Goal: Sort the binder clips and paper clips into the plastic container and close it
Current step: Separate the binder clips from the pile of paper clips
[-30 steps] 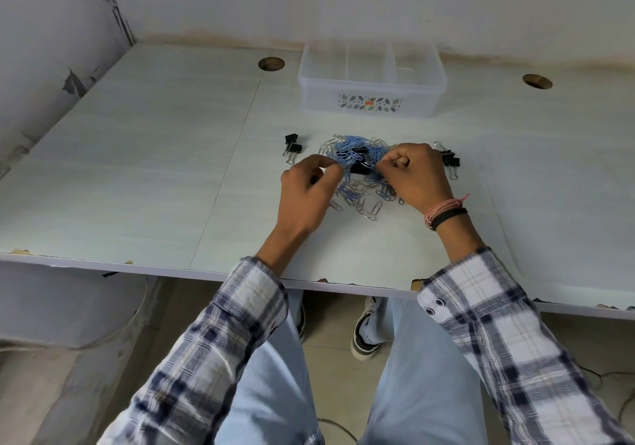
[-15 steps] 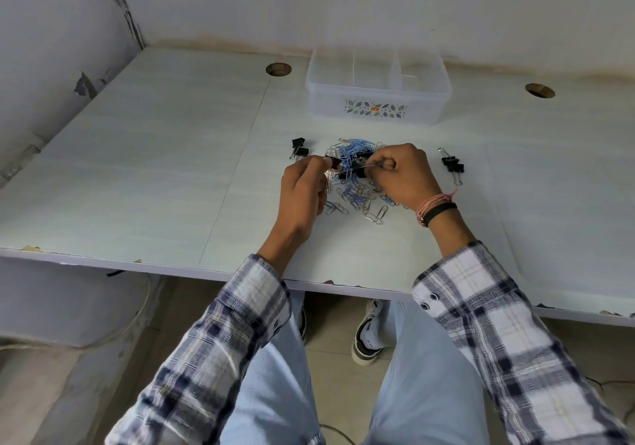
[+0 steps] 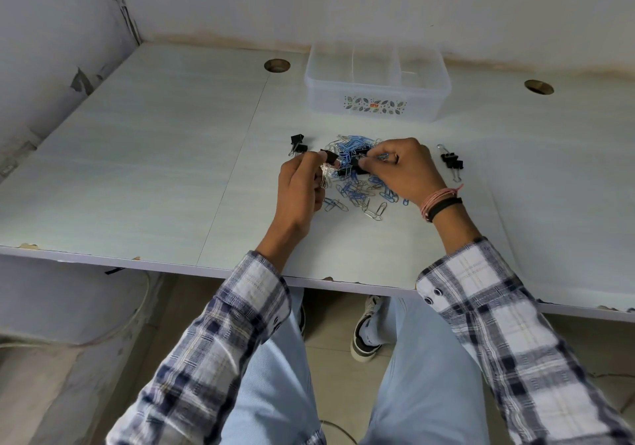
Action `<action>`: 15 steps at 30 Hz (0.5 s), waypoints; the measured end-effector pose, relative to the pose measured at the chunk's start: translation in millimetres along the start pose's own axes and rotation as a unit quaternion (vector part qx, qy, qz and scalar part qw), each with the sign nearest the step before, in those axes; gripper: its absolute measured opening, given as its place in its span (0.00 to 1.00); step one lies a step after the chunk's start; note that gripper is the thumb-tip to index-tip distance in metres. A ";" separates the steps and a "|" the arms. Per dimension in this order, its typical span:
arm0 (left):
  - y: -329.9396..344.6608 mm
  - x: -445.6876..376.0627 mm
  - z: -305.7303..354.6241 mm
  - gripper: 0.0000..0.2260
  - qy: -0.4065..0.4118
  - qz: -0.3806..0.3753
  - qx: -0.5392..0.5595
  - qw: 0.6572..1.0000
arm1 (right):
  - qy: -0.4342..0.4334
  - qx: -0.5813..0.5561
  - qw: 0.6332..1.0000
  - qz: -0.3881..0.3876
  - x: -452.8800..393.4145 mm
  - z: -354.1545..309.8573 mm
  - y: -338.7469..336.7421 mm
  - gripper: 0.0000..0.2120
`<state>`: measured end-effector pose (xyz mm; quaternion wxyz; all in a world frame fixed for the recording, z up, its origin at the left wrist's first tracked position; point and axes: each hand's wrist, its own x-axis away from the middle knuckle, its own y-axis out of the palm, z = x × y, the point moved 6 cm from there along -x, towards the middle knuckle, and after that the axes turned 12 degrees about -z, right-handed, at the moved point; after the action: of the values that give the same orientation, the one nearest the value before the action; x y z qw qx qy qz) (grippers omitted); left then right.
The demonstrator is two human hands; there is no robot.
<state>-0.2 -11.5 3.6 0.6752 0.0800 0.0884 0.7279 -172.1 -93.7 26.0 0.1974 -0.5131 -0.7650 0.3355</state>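
A heap of blue and silver paper clips (image 3: 357, 190) with black binder clips mixed in lies mid-table. My left hand (image 3: 300, 186) is at the heap's left edge, pinching a black binder clip (image 3: 330, 158) lifted slightly off the heap. My right hand (image 3: 402, 166) is over the heap's right side, fingertips closed on another black binder clip (image 3: 359, 166). Two binder clips (image 3: 298, 145) lie left of the heap and two more binder clips (image 3: 453, 162) lie to its right. The clear plastic container (image 3: 378, 100), lidless and divided into compartments, stands behind the heap.
The pale table (image 3: 154, 169) has two round cable holes, the left hole (image 3: 277, 65) and the right hole (image 3: 538, 87). A wall runs along the back and left side. The table's front edge is near my knees. No lid is in view.
My left hand has drawn a binder clip out of the heap towards the left. My right hand has closed on another one in the heap. The camera has tilted slightly.
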 end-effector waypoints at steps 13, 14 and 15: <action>-0.7 -1.4 0.4 0.20 0.002 0.000 -0.001 1.000 | 0.039 -0.084 0.996 -0.009 -8.9 -1.3 11.2 0.07; -0.1 -1.0 0.5 0.22 0.000 0.000 0.000 1.000 | 0.043 -0.101 0.994 -0.001 -7.9 0.4 9.5 0.07; 0.1 -0.9 0.7 0.22 0.000 0.001 0.002 1.000 | 0.044 -0.109 0.993 0.003 -7.2 0.3 7.9 0.08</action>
<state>-0.1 -12.3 4.3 0.6742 0.0812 0.0902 0.7286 -164.3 -98.4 20.5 0.1725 -0.5478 -0.7864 0.2275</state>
